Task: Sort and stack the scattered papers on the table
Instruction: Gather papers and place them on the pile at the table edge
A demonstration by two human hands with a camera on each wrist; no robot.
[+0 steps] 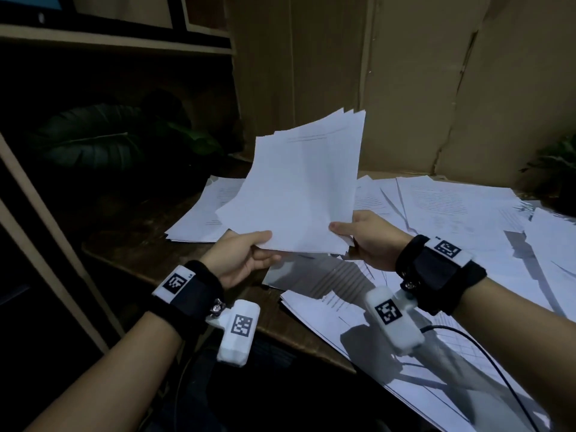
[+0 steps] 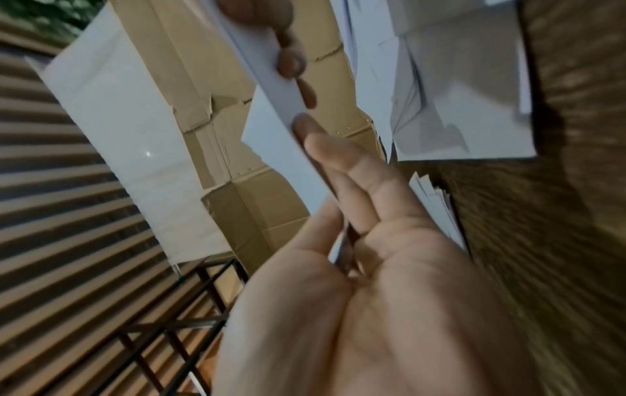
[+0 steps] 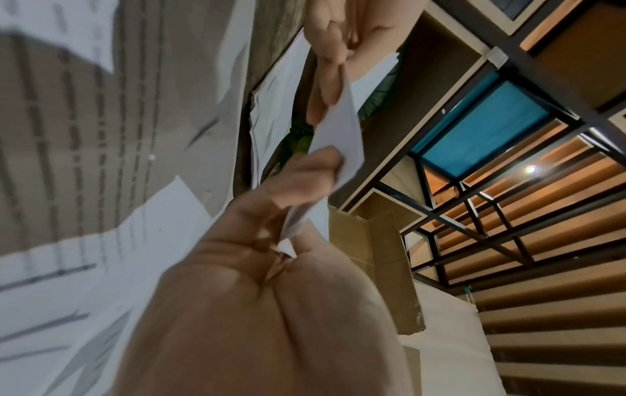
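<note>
A loose bundle of white sheets is held up above the wooden table, its top corners fanned apart. My left hand pinches the bundle's lower left edge between thumb and fingers. My right hand grips the lower right corner, thumb on top. Seen from the left wrist, the bundle's edge runs between both hands. From the right wrist the same sheets show pinched between thumb and fingers. Many printed papers lie scattered over the table, and another small pile lies at the back left.
Brown cardboard boxes stand behind the table. A dark leafy plant sits at the left under a shelf unit. A black cable trails from my right wrist over papers at the table's near edge.
</note>
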